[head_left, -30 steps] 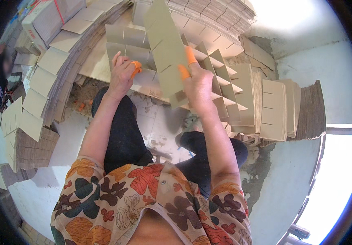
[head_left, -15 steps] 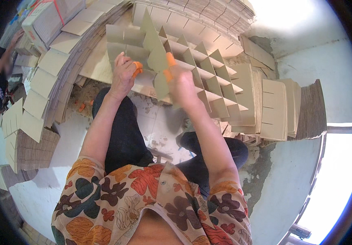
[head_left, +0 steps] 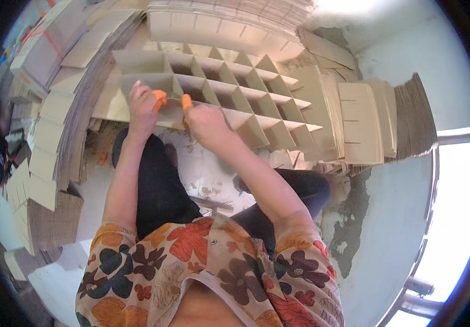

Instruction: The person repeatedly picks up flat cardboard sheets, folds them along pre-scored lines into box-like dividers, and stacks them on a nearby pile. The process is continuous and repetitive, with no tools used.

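Head view: slotted cardboard divider grid (head_left: 221,89), just beyond and rightward of the fingers (head_left: 187,102); left hand (head_left: 144,108) and right hand (head_left: 207,124) curled at its near edge, whether clamped cannot be told. Judged light, stiff on edge, crease-prone at slots; best held at strip crossings.

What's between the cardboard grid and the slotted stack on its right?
Another cardboard stack lies between the grid and the slotted stack, as the head view shows.

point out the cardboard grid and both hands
Cardboard grid (head_left: 223,89), head view: a divider near its middle
Left hand (head_left: 143,111), head view: back of the hand
Right hand (head_left: 207,124), head view: back of the hand
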### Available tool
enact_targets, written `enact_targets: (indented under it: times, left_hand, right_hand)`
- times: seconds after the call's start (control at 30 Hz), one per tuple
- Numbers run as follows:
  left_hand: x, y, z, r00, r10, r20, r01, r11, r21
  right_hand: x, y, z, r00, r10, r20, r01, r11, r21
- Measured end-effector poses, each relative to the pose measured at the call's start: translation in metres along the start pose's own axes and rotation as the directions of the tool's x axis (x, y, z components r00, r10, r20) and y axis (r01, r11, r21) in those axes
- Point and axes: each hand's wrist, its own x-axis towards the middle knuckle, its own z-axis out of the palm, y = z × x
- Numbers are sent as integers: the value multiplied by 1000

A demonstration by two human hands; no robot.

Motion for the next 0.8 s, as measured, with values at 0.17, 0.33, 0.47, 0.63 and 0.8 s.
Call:
enact_targets:
  times: [0.17, 0.33, 0.47, 0.63, 0.8]
  left_hand:
    - [-5, 1, -3, 998, 56, -20, -53, 994, 98]
    - [-10, 9, -18, 994, -69, -81, 83, 981, 176]
    - [-13, 14, -21, 978, -167, -125, 187, 967, 172]
    - [-14, 12, -25, 973, -197, -118, 219, 952, 214]
    - [-19, 12, -29, 961, -245, -128, 266, 946, 184]
  right_hand:
    - [-27, 46, -52, 933, 126, -337, -178, 976, -126]
    - [-140, 185, -113, 668, 387, -636, -658, 707, -260]
    - [-211, 246, -111, 585, 635, -505, -811, 481, -334]
    - [-224, 275, -99, 643, 658, -393, -766, 543, -344]
    - [-222, 272, -107, 470, 745, -474, -878, 450, -164]
